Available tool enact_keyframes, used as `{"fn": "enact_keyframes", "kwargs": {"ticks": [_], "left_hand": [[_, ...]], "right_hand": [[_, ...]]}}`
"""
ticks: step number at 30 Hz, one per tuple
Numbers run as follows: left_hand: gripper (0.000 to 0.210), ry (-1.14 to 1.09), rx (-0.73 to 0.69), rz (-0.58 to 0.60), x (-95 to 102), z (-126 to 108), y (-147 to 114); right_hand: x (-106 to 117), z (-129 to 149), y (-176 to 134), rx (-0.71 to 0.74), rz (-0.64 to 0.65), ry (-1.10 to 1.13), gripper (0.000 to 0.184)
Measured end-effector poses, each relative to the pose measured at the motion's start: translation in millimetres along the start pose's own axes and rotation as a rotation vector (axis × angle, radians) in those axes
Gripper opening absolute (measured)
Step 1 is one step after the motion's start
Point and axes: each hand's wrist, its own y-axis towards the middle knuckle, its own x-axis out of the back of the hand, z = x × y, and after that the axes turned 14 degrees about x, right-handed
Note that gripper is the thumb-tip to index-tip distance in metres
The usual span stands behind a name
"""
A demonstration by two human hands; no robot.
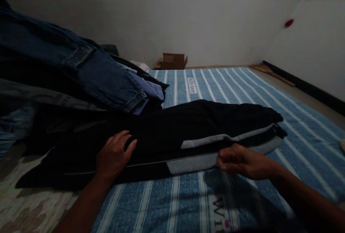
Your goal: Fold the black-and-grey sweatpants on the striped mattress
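Observation:
A pair of black trousers with grey side panels lies lengthwise across the bed, legs pointing right. My left hand rests on the upper part of the trousers, fingers lying loosely over the dark cloth with the thumb apart. At the near edge of the lower leg, my right hand is closed, its fingers pinching the grey panel. The pinched cloth itself is mostly hidden by the fingers. The two legs lie nearly together, one grey strip above the other.
Blue jeans drape over a pile of clothes at the left, with a lilac garment beneath. A striped blue bedsheet covers the bed. An open cardboard box stands by the back wall.

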Motion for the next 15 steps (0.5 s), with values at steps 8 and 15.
{"fn": "enact_keyframes", "kwargs": {"ticks": [8, 15], "left_hand": [[0.049, 0.096, 0.0, 0.099, 1.9, -2.8, 10.7], [0.051, 0.126, -0.028, 0.074, 0.3, -1.8, 12.0]], "right_hand": [[-12.6, 0.0, -59.4, -0.259, 0.208, -0.071, 0.009], [-22.2, -12.9, -94.1, -0.349, 0.304, -0.21, 0.017]]}}
